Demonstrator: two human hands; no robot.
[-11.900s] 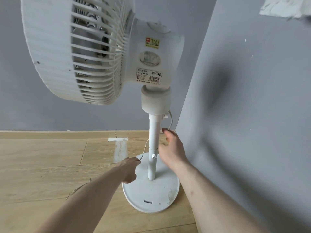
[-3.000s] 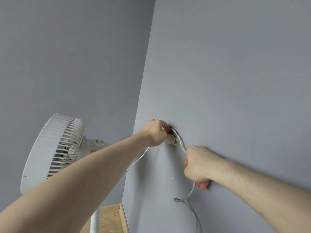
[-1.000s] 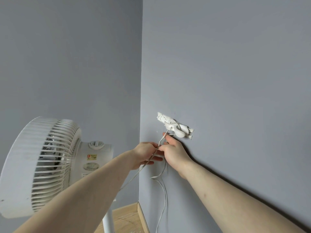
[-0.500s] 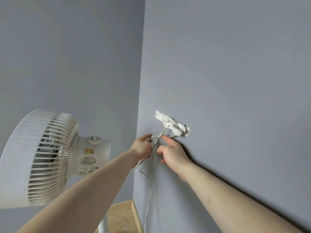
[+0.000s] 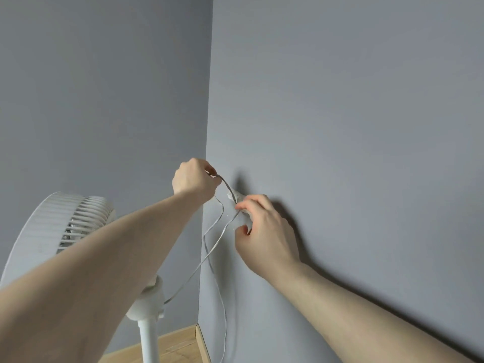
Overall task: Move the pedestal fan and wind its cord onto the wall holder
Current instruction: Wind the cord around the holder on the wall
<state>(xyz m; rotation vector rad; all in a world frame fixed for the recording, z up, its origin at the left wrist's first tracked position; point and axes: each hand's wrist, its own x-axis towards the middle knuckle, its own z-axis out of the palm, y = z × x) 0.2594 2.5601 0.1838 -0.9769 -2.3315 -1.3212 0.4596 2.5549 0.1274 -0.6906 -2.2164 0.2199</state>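
Observation:
The white pedestal fan [image 5: 60, 226] stands in the room corner at the lower left, partly hidden by my left forearm. Its thin white cord [image 5: 218, 238] runs from the fan neck up to the wall. My left hand [image 5: 193, 179] pinches a loop of the cord just above and left of the white wall holder [image 5: 234, 196]. My right hand [image 5: 264, 231] covers most of the holder, its fingers curled at the cord where it meets the holder. A slack strand of cord hangs down along the wall.
Grey walls meet in a corner [image 5: 208, 127] right behind my hands. A strip of wooden floor and skirting [image 5: 183, 344] shows at the bottom beside the fan pole [image 5: 148, 341].
My left hand has risen above the holder, lifting a loop of cord. My right hand has moved up over the holder, which is now mostly hidden.

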